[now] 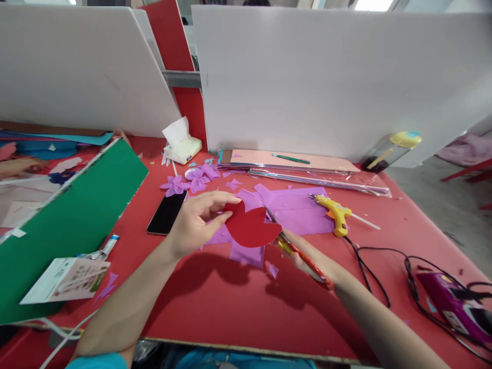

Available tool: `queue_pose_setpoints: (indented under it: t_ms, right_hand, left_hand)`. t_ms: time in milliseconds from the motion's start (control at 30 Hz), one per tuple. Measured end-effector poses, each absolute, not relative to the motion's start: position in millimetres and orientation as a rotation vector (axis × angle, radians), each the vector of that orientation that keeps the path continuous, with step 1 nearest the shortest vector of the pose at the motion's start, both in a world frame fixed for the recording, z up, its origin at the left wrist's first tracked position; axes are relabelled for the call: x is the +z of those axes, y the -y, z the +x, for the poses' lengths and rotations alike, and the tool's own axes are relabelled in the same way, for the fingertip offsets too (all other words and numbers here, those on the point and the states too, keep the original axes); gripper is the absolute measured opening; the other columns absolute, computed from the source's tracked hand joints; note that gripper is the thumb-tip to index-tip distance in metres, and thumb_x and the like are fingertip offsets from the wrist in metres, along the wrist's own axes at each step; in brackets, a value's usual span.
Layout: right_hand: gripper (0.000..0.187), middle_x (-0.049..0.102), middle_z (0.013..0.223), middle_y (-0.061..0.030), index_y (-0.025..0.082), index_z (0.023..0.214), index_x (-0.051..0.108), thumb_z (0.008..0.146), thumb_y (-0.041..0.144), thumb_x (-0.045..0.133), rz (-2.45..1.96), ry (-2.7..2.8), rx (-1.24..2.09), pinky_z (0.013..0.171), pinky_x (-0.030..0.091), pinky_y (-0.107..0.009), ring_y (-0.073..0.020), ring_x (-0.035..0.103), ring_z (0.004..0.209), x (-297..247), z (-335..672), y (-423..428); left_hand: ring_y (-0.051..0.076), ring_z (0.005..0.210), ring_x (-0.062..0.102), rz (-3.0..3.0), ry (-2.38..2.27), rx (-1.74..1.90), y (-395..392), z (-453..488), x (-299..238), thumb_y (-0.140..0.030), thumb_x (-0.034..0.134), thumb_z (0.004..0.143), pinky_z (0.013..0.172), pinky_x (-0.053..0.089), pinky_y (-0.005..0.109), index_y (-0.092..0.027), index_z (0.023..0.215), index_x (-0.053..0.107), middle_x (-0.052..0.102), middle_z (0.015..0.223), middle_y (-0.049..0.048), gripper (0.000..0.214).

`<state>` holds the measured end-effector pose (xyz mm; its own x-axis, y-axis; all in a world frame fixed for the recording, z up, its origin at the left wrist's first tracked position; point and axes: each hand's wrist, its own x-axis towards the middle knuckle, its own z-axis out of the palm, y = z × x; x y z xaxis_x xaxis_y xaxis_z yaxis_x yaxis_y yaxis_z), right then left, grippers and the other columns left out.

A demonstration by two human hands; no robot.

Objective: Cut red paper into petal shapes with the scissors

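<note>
My left hand (202, 218) pinches the upper left edge of a rounded red sheet (249, 228), which is held above the table and has a notch cut in at its upper right. In my right hand (307, 256) is a pair of scissors (315, 269) with red handles. Their blades lie at the sheet's right edge, one showing behind the notch. Beneath the sheet lie purple sheets (303, 210) and scraps. Purple paper flowers (198, 179) rest beyond my left hand, near a black phone (166, 214).
A yellow glue gun (338, 212) lies to the right, its cord running to a purple device (453, 302). Tissues (182, 147), packed sheets (300, 161) and a yellow-lidded container (392, 151) stand along the white panel (326, 77). A green board (88, 215) leans at the left.
</note>
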<state>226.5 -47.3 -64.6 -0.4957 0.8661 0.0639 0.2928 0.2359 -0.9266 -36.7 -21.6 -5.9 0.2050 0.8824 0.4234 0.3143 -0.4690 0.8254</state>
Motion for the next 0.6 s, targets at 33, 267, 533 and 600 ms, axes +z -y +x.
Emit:
queue_pose_setpoints:
  t_ms: [33, 267, 533, 600]
  right_hand:
    - [0.024, 0.062, 0.088, -0.0076, 0.022, 0.094, 0.058, 0.080, 0.041, 0.054, -1.035, 1.918, 1.278, 0.077, 0.048, -0.038, -0.0236, 0.058, 0.079, -63.2, 225.5, 48.8]
    - [0.038, 0.062, 0.088, -0.0078, 0.021, 0.093, 0.059, 0.083, 0.055, 0.045, -0.970, 2.014, 1.310, 0.075, 0.048, -0.035, -0.0225, 0.056, 0.077, -57.8, 222.2, 47.0]
    - [0.046, 0.060, 0.074, -0.0049, 0.021, 0.086, 0.063, 0.078, 0.063, 0.048, -0.979, 2.005, 1.275, 0.064, 0.048, -0.031, -0.0200, 0.055, 0.066, -60.4, 220.3, 42.6]
    - [0.047, 0.060, 0.071, -0.0044, 0.021, 0.085, 0.064, 0.076, 0.065, 0.050, -0.954, 1.968, 1.328, 0.059, 0.047, -0.031, -0.0193, 0.054, 0.062, -60.5, 217.6, 42.2]
  left_hand:
    - [0.015, 0.085, 0.066, 1.899, -1.102, 1.246, 21.8, -36.8, -5.8, -0.017, 0.061, 0.077, 0.076, 0.056, 0.025, -0.019, 0.094, 0.069, 0.070, 0.097, 0.0055, 0.018]
    - [0.014, 0.082, 0.066, 1.861, -0.988, 1.169, 23.9, -34.4, -2.4, -0.010, 0.059, 0.076, 0.070, 0.057, 0.021, -0.018, 0.089, 0.069, 0.070, 0.091, 0.0056, 0.018]
    - [0.017, 0.093, 0.064, 1.927, -0.947, 1.129, 24.3, -32.4, -2.2, -0.009, 0.058, 0.077, 0.078, 0.056, 0.025, -0.018, 0.093, 0.068, 0.069, 0.099, 0.0079, 0.021]
    - [0.017, 0.095, 0.064, 1.945, -0.967, 1.134, 24.2, -32.6, -2.0, -0.009, 0.058, 0.077, 0.079, 0.055, 0.026, -0.018, 0.095, 0.068, 0.068, 0.101, 0.0079, 0.023]
